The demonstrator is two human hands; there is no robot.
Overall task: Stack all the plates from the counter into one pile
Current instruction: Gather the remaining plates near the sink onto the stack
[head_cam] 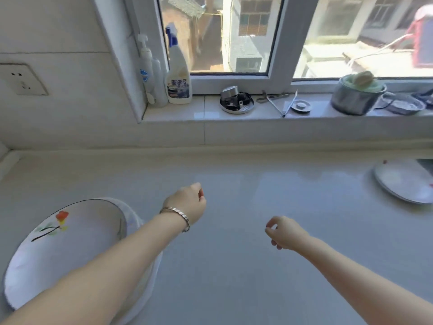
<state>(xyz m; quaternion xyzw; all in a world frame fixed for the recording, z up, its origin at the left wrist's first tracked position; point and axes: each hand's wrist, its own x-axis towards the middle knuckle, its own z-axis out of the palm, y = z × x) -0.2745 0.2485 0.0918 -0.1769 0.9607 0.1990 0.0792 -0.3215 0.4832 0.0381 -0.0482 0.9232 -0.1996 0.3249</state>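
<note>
A pile of white plates (65,249) sits at the near left of the pale counter (234,266); the top plate has a black rim and a red flower, and my left forearm crosses over its right side. My left hand (187,202), with a bracelet on the wrist, hovers above the counter to the right of the pile with fingers loosely curled and nothing in them. My right hand (283,232) hangs over the middle of the counter, also loosely curled and empty. Another white plate (405,184) with small red marks lies at the far right, cut off by the frame edge.
The window sill behind the counter carries a pump bottle (146,66), a spray bottle (178,73), a metal dish of small parts (236,102), tongs (278,102), a metal pot (356,97) with a sponge, and a dark dish (403,104). A wall socket (22,79) is at left.
</note>
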